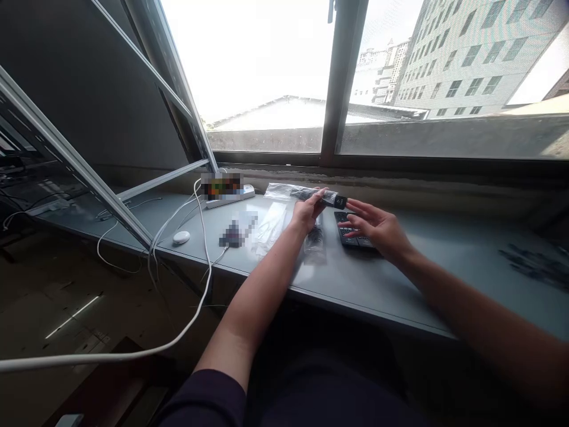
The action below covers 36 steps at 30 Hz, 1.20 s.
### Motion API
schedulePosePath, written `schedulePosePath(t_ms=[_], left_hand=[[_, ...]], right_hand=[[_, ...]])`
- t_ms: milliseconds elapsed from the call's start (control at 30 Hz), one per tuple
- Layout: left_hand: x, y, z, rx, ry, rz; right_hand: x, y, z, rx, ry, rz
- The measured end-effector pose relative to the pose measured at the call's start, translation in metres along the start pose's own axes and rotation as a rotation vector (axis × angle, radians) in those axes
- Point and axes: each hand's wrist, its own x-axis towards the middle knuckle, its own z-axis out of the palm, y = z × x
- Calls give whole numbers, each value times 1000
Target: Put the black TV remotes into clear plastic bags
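My left hand [311,207] is closed around a slim black piece in clear plastic [329,196], which looks like a remote control. Its bare dark end, with small pale markings, points right. My right hand [377,224] is open, fingers stretched out toward that end; whether the fingertips touch it I cannot tell. Under the right hand lie black button-covered pieces [347,236], like remote controls side by side, partly hidden by the fingers. Clear plastic bags [269,226] are spread beneath and left of my left hand, and one bag [315,244] has something dark inside.
On the grey table [306,279] are a white power strip [231,196], a blurred-out device [231,235] on a cable and a round white object [181,238]. White cables [205,237] hang over the front edge. Several dark slim pieces [536,264] lie far right. A metal frame [80,154] leans at left.
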Motion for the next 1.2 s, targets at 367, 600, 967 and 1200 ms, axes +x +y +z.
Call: schedulePosePath(t_ms=[367,600,967,1200], left_hand=[[-12,-1,5,18,-151,-22],[-9,-3,4,6,-179,-9],[-23,-9,4,335,-480,-169],[-16,0,3,273,-405,-139]], right_hand=[[-9,-10,6,-17,-184,-42],[-10,-11,6,-25,-232,-79],[-5,-3,7,-111,-300,-144],[-7,-9,5,-75,-55,-162]])
